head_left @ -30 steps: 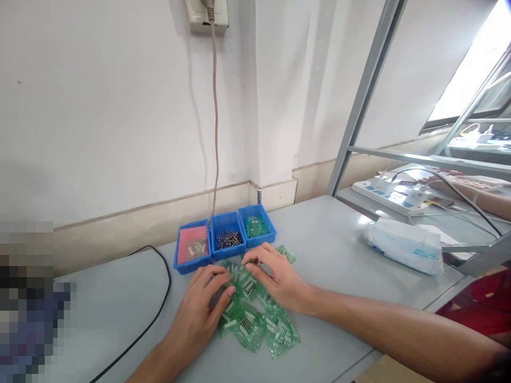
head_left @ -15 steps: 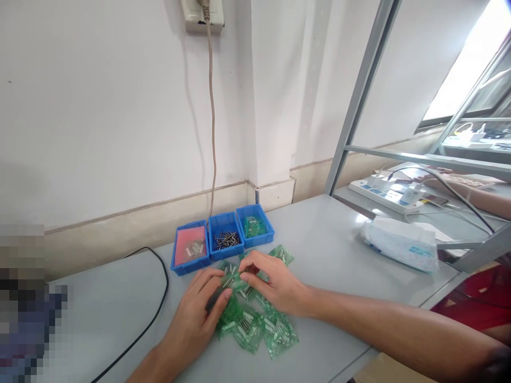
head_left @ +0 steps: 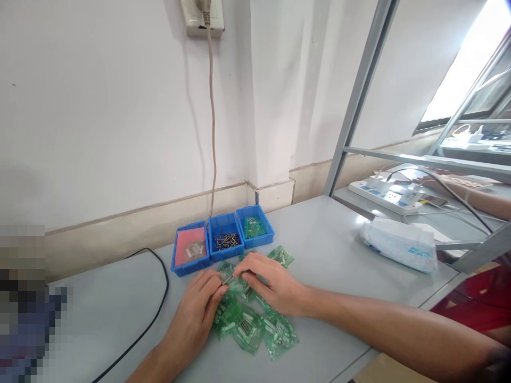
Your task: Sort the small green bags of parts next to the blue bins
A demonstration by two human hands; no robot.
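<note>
Green packets (head_left: 246,325) beneath both hands (head_left: 195,304) (head_left: 275,282), one in their narrow pinch.

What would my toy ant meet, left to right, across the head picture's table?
Black cable, left blue box with pink sheet, middle blue box with metal pieces, right blue box with green plastic, white packet.

A: Lower centre of the frame, small translucent green plastic packets (head_left: 280,334) spread over the flat grey tabletop (head_left: 319,234)!

B: Bare left hand (head_left: 199,300) at their left edge, bare right hand (head_left: 273,282) over their upper part.

A: Just behind, three rectangular blue plastic trays (head_left: 261,242) side by side: flat pink sheet (head_left: 187,239) in the left tray (head_left: 192,268), slim metal screws (head_left: 227,241) in the middle tray (head_left: 229,252)!

B: Lower left, a thin black cable (head_left: 167,282) curves across; centre right, a soft white plastic pack (head_left: 399,246), well apart.
</note>
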